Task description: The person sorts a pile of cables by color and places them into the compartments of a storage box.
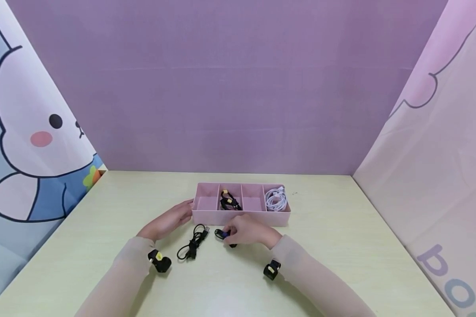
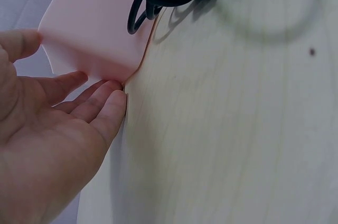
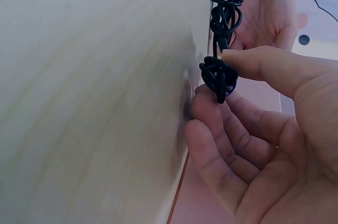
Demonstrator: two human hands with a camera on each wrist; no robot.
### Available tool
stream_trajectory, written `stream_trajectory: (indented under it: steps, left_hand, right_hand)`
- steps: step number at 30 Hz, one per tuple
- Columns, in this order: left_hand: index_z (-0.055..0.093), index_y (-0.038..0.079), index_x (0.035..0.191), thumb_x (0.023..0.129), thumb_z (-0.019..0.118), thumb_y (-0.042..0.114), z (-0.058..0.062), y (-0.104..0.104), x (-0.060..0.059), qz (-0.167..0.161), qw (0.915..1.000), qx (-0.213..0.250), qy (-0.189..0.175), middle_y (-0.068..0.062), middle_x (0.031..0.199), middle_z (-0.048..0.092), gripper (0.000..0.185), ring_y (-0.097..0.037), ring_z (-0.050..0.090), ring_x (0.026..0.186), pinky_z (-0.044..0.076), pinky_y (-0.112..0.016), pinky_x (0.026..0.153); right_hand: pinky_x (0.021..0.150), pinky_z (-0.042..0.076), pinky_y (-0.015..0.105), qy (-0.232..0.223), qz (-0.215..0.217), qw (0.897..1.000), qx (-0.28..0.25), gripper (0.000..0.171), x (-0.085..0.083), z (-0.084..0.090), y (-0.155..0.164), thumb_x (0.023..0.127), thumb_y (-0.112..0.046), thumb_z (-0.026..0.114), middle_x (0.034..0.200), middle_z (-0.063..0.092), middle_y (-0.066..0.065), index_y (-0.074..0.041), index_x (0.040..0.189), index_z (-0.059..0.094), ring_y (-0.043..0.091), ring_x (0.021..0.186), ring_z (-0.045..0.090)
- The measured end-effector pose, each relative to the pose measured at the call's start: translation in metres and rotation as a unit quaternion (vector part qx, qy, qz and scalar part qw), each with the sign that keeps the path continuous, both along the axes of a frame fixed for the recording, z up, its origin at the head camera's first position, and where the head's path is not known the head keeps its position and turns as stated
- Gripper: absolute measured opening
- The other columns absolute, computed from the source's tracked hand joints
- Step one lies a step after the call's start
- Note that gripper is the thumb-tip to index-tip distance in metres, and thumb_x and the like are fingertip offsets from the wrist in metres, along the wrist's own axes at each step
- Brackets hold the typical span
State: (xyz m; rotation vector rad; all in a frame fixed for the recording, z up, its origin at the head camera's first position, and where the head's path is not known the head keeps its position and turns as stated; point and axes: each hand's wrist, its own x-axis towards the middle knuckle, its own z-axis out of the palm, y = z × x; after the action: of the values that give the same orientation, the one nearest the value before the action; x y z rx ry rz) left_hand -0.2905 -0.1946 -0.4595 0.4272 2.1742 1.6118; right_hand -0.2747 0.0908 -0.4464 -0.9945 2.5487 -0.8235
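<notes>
sorting coiled cables into a shallow pink plastic organiser tray with four compartments (image 1: 206, 215), a person works at a pale wooden tabletop (image 1: 341, 246). two compartments are already filled: the second from the left holds a bundled black cable with a yellow tie (image 1: 229, 201), and the rightmost holds a coiled white cable (image 1: 276, 200). the leftmost and third compartments look empty, so by judgement the sorting is about half done.

two cables remain outside the tray. the right hand (image 1: 249, 231) pinches a small tightly wound black cable bundle (image 1: 223, 234) between thumb and fingers, just in front of the tray's near wall and low over the table; whether it touches the table cannot be told. a loosely bundled black cable with a plug end (image 1: 193, 245) lies untouched on the table between the two hands. the left hand (image 1: 167, 222) is flat and relaxed, its straight fingertips (image 2: 113, 102) touching the tray's left near corner and gripping nothing.

count: one tray, four compartments, four cables (three black, one white), two hands, and a small black wrist-worn camera (image 1: 160, 260) on each sleeve.
</notes>
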Motion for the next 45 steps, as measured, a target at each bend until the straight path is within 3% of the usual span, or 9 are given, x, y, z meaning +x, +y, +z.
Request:
stream_trajectory:
  steps: [15,36,45]
  left_hand:
    - [0.011,-0.002,0.159,0.112,0.028,0.036,-0.001,-0.001,-0.001,-0.009,0.9999,0.009,0.008,-0.022,0.162,0.023,0.062,-0.037,0.024,0.147,0.022,-0.045,0.121]
    - [0.011,0.000,0.159,0.111,0.030,0.040,-0.002,-0.001,-0.001,-0.004,1.0000,0.006,0.002,-0.022,0.161,0.024,0.066,-0.037,0.025,0.147,0.023,-0.045,0.121]
    - [0.014,0.001,0.159,0.111,0.030,0.041,-0.002,0.000,-0.001,0.005,0.9999,0.012,-0.002,-0.019,0.162,0.025,0.065,-0.035,0.026,0.147,0.023,-0.043,0.121]
  right_hand:
    - [0.064,0.056,0.022,-0.047,-0.012,0.997,-0.061,0.033,0.001,0.002,0.002,0.087,-0.019,0.080,0.081,0.067,-0.009,-0.004,0.116,0.072,0.007,0.070,0.063]
    - [0.071,0.056,0.024,-0.032,-0.019,0.997,-0.067,0.029,0.005,0.020,0.007,0.087,-0.025,0.081,0.083,0.067,-0.009,-0.012,0.111,0.071,0.008,0.075,0.063]
    - [0.071,0.056,0.023,-0.019,-0.007,0.997,-0.078,0.026,0.004,0.026,0.009,0.088,-0.019,0.080,0.083,0.067,-0.008,-0.009,0.110,0.071,0.007,0.076,0.063]
